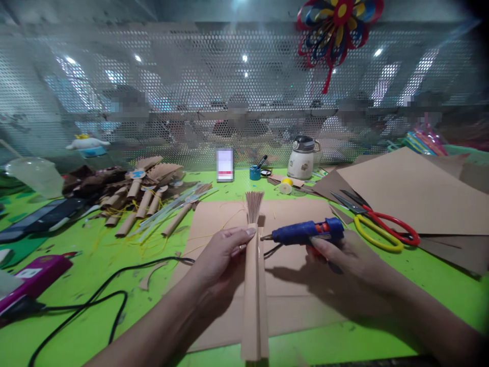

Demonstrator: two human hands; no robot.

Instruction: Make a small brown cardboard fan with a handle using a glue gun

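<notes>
My left hand (225, 255) is closed on a long folded strip of brown paper (251, 300), its thumb pressing near the upper end. A small pleated paper fan (254, 205) sticks out of the strip's top. In my right hand (340, 255) is a blue hot glue gun (309, 232), held with its nozzle pointing left. The nozzle tip is at the strip's right side, by a shiny line that looks like glue; whether it touches I cannot tell. Under both hands lie brown paper sheets (298, 306).
Scissors with red and yellow handles (378, 234) lie right, beside large brown sheets (420, 193). Rolled paper pieces with fans (143, 199) are piled left. A black cord (110, 278) crosses the left side near a purple power strip (36, 280). A bottle (301, 160) and phone (225, 165) stand behind.
</notes>
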